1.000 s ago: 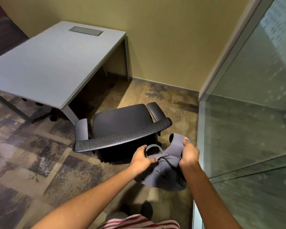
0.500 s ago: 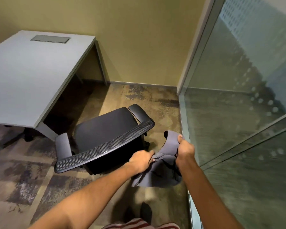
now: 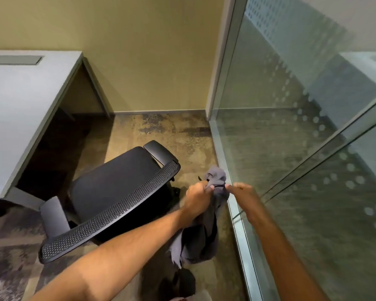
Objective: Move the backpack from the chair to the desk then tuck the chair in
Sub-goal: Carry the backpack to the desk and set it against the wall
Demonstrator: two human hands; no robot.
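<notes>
A limp grey backpack (image 3: 201, 237) hangs in the air to the right of the chair, between the chair and the glass wall. My left hand (image 3: 197, 199) grips its top from the left. My right hand (image 3: 243, 195) pinches the same top edge from the right. The black office chair (image 3: 115, 181) stands pulled out from the desk, its seat bare and its mesh backrest (image 3: 109, 216) turned toward me. The grey desk (image 3: 24, 101) is at the left, with a cable hatch (image 3: 13, 60) near its far edge.
A glass partition (image 3: 302, 148) with a metal floor rail runs close along my right side. A yellow wall closes the far end. Patterned carpet (image 3: 165, 131) lies open between the chair and the wall. A dark shoe (image 3: 180, 283) shows below the backpack.
The view has swung right, so desk and chair sit further left. The backpack hangs longer and narrower, and both hands have drawn close together at its top.
</notes>
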